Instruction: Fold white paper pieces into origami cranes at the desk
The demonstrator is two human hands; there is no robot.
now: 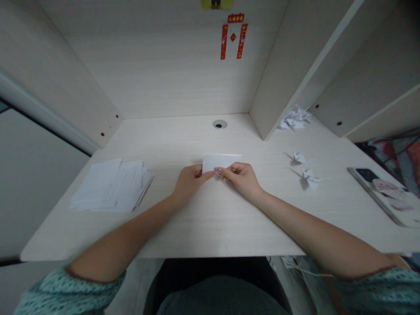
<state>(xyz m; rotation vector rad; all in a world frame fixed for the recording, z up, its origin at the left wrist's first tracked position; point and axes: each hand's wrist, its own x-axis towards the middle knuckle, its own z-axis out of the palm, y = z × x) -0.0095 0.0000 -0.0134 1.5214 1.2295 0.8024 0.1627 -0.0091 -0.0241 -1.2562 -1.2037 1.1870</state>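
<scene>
Head cam: L hand [187, 184] & R hand [245, 180] pinching wht paper [215, 160] at desk [203, 232]

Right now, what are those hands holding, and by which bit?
The left hand holds a flat white paper piece by its near left corner; the right hand by its near edge.

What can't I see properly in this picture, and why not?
All in the head view:
White paper: its near edge is covered by the left hand and right hand.
Yellow sticker: cut off by the top edge.
Red stickers: the writing is too small and blurry to read.
Folded paper pile: pieces overlap, so they can't be counted.
Paper stack: sheets on top hide most underneath.
</scene>
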